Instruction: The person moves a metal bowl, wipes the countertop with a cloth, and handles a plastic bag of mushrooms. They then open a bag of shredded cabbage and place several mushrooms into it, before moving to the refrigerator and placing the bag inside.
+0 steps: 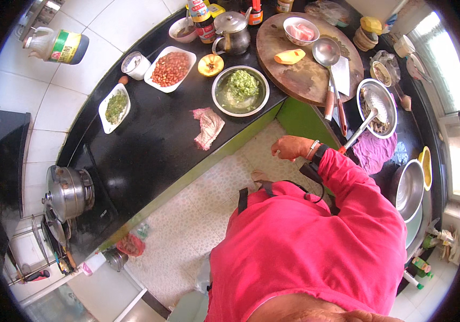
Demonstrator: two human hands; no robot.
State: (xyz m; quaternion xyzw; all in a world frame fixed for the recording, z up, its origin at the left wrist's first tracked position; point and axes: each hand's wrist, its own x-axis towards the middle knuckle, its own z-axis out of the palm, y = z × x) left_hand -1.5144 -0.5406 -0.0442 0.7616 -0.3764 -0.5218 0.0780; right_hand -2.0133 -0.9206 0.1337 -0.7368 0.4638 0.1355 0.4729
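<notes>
My right hand (291,147) hangs over the floor just off the counter's inner corner, its fingers curled and its palm side hidden. I see nothing in it and it touches nothing. A bracelet and a black strap circle the wrist. My left hand is out of view. Closest on the counter are a steel bowl of shredded green vegetable (243,85) in liquid, a crumpled pink-edged cloth (208,128) and a round wooden chopping board (278,64). On the board are a bowl of raw meat (301,31), a peeled orange piece (289,56), a ladle (326,52) and a cleaver (340,76).
A dish of peanuts (169,69), a dish of chopped greens (116,106), a cut orange fruit (210,65) and a metal teapot (234,34) stand along the left counter. Rightward are a skimmer (369,120) in a steel bowl, a purple cloth (375,151) and a steel basin (409,191).
</notes>
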